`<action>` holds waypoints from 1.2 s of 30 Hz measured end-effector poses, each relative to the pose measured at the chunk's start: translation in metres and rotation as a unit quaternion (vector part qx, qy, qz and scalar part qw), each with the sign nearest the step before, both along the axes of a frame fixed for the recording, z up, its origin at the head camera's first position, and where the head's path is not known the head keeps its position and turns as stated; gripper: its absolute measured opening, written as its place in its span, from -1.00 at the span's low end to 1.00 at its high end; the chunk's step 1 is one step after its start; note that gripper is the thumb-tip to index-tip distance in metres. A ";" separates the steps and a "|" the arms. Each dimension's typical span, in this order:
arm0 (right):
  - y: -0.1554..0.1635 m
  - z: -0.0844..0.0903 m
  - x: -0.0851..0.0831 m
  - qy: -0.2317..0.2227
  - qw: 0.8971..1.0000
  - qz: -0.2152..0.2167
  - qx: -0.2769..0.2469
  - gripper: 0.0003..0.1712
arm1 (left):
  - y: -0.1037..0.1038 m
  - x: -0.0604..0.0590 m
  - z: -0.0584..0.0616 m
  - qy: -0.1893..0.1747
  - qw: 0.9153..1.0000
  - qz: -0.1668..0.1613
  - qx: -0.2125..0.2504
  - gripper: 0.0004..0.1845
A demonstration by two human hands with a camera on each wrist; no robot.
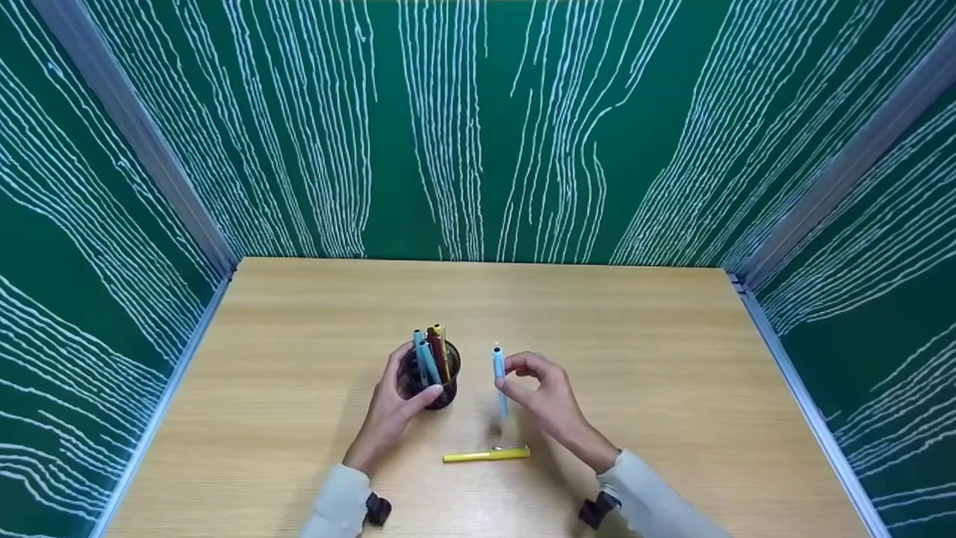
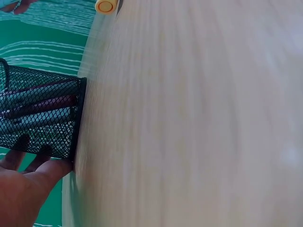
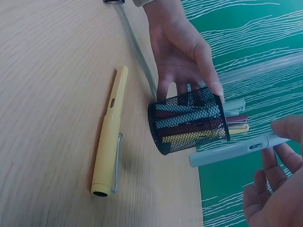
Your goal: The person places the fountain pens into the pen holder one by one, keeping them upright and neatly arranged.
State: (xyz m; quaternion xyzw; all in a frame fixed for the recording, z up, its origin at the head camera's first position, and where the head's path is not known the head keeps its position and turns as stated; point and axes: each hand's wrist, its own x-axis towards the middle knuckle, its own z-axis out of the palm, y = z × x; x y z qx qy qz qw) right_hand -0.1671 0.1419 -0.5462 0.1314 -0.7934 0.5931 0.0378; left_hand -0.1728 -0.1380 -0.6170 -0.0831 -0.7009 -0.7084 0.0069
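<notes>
A black mesh pen holder [image 1: 449,391] stands on the table with several pens in it: light blue [image 1: 428,362], dark red [image 1: 437,351] and yellow ones. My left hand [image 1: 394,409] grips the holder's side, thumb near its rim. Between thumb and fingers of my right hand [image 1: 549,396], a light blue pen [image 3: 227,154] is pinched upright, just right of the holder and above the table. A yellow pen [image 1: 485,455] with a metal clip lies on the table in front of both hands. In the left wrist view only the end of the yellow pen [image 2: 106,5] shows.
The wooden table [image 1: 314,314] is bordered at the back and both sides by green panels [image 1: 515,134] with white wavy lines. Metal rails [image 1: 806,403] run along the side edges. A dark band with a small device sits on each wrist.
</notes>
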 end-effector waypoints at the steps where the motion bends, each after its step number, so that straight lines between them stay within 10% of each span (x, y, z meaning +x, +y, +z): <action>1: 0.000 0.000 0.000 0.002 1.000 0.001 -0.003 -0.84 | 0.000 0.000 0.000 -0.001 1.000 0.001 -0.001 -0.10; 36: -0.045 0.042 -0.035 0.049 0.998 0.043 -0.003 -0.87 | 0.000 0.000 0.002 -0.012 0.999 0.016 -0.045 -0.09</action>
